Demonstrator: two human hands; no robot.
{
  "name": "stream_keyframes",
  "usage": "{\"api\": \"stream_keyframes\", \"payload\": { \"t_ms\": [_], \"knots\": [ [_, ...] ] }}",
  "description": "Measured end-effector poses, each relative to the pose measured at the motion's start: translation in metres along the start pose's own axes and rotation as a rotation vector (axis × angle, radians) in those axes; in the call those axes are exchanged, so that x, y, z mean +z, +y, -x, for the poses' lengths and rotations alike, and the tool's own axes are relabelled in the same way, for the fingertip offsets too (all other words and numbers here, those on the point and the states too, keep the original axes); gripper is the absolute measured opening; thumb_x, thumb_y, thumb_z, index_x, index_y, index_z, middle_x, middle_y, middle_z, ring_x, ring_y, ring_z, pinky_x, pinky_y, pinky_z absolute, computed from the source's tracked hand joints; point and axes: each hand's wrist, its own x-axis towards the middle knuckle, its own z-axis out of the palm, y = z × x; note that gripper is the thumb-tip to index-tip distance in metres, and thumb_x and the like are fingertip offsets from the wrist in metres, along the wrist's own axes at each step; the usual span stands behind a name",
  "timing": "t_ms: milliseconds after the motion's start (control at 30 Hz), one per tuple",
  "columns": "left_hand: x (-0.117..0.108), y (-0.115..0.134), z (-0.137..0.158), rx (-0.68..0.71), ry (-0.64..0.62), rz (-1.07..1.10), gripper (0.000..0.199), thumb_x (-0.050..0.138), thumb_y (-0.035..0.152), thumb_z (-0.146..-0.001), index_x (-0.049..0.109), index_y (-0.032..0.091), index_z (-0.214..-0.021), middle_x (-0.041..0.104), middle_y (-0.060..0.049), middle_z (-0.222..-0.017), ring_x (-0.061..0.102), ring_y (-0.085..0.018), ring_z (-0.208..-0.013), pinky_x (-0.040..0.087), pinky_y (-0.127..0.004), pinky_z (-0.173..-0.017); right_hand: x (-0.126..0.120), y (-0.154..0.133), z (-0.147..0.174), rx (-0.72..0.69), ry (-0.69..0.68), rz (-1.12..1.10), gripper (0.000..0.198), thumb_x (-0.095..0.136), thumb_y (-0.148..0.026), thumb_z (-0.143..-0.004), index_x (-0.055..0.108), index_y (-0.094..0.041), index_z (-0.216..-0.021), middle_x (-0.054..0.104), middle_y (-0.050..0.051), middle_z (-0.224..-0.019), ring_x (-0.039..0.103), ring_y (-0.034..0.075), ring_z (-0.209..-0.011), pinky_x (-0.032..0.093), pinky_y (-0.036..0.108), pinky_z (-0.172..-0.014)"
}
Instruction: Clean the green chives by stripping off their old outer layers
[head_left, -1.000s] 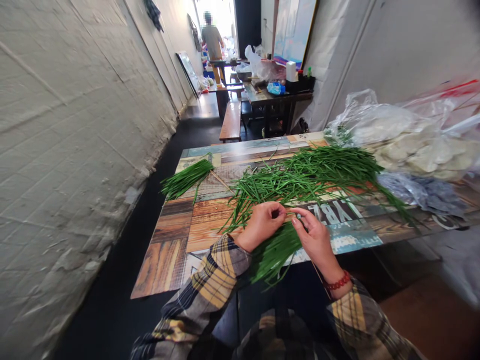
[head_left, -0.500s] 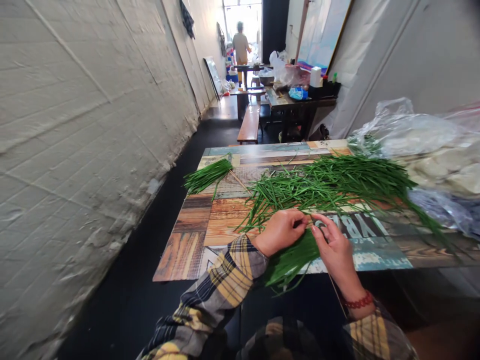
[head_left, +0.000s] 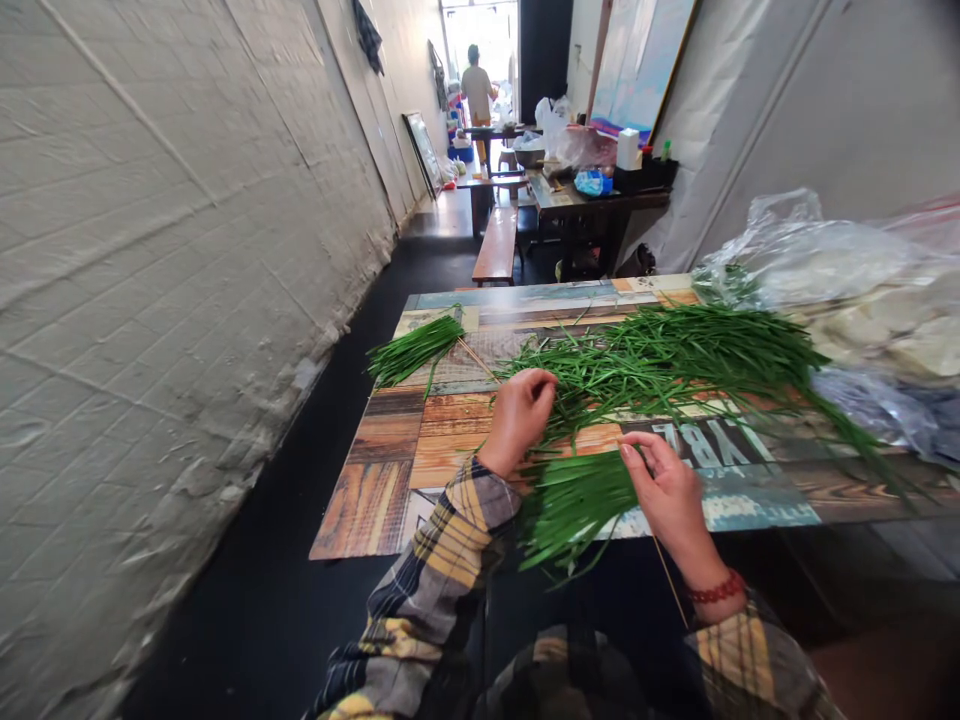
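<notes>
Long green garlic chives lie in a loose heap (head_left: pixel 720 345) across the table. My left hand (head_left: pixel 521 418) is at the heap's near left edge with thumb and fingers pinched; whatever sits between the fingertips is too small to make out. Lower right, my right hand (head_left: pixel 664 490) pinches a thin wooden skewer (head_left: pixel 669 580), whose lower part runs down past the table's front edge. A fanned bunch of chives (head_left: pixel 581 500) spreads leftward from the skewer, its ends hanging over the edge. Another bunch on a skewer (head_left: pixel 416 350) rests at the far left.
The wood-patterned table (head_left: pixel 375 500) stands before me. Clear plastic bags (head_left: pixel 840 265) with pale contents crowd its right end. Beyond are a bench (head_left: pixel 496 245) and a cluttered second table (head_left: pixel 555 195). A person (head_left: pixel 477 95) stands by the bright doorway. A white wall (head_left: pixel 187 250) runs along the left.
My left hand has moved away from my right hand, up and left to the chive heap. My right hand stays on the skewer, and more of the fanned bunch shows.
</notes>
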Motion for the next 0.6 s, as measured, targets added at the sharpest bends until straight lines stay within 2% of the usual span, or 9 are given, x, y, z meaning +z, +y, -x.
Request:
{"api": "stream_keyframes", "payload": {
  "t_ms": [100,267,367,467,600],
  "knots": [
    [-0.009,-0.01,-0.006,-0.007,0.035,-0.132,0.018,0.049,0.014,-0.081,0.066,0.016,-0.082,0.061,-0.004,-0.077,0.055,-0.015,-0.073,0.042,-0.025,-0.068,0.0,0.0,0.0,0.008,-0.005,0.004,0.031,0.049,-0.047,-0.086,0.062,-0.02,-0.096,0.07,0.006,-0.086,0.065,0.022,-0.077,0.048,0.032,-0.068],
    [-0.008,-0.011,-0.003,0.057,-0.138,-0.324,0.024,0.048,0.006,-0.075,0.069,0.018,-0.078,0.057,-0.005,-0.078,0.053,-0.017,-0.078,0.043,-0.029,-0.073,-0.001,-0.001,-0.001,-0.032,-0.001,0.012,0.03,0.047,-0.045,-0.087,0.062,-0.02,-0.094,0.07,0.006,-0.084,0.065,0.022,-0.076,0.048,0.033,-0.07],
    [-0.003,-0.012,-0.002,0.126,-0.213,-0.39,0.032,0.045,0.003,-0.075,0.071,0.019,-0.083,0.056,-0.006,-0.082,0.052,-0.018,-0.082,0.043,-0.031,-0.078,-0.001,-0.002,-0.002,-0.04,-0.004,0.006,0.03,0.047,-0.045,-0.087,0.061,-0.02,-0.094,0.07,0.006,-0.083,0.064,0.021,-0.074,0.048,0.032,-0.068],
    [0.001,-0.013,-0.002,0.16,-0.246,-0.452,0.034,0.044,0.004,-0.078,0.072,0.02,-0.088,0.056,-0.007,-0.085,0.051,-0.018,-0.084,0.043,-0.031,-0.079,-0.001,-0.002,-0.002,-0.052,-0.008,0.008,0.029,0.046,-0.044,-0.087,0.061,-0.02,-0.092,0.07,0.006,-0.083,0.063,0.021,-0.073,0.047,0.031,-0.066],
    [0.002,-0.016,-0.002,0.167,-0.238,-0.5,0.028,0.046,0.008,-0.08,0.072,0.019,-0.084,0.056,-0.008,-0.085,0.051,-0.019,-0.084,0.043,-0.033,-0.079,-0.001,-0.001,-0.002,-0.088,-0.002,0.003,0.031,0.044,-0.044,-0.088,0.061,-0.019,-0.094,0.069,0.006,-0.082,0.061,0.02,-0.069,0.046,0.031,-0.065]
  ]
}}
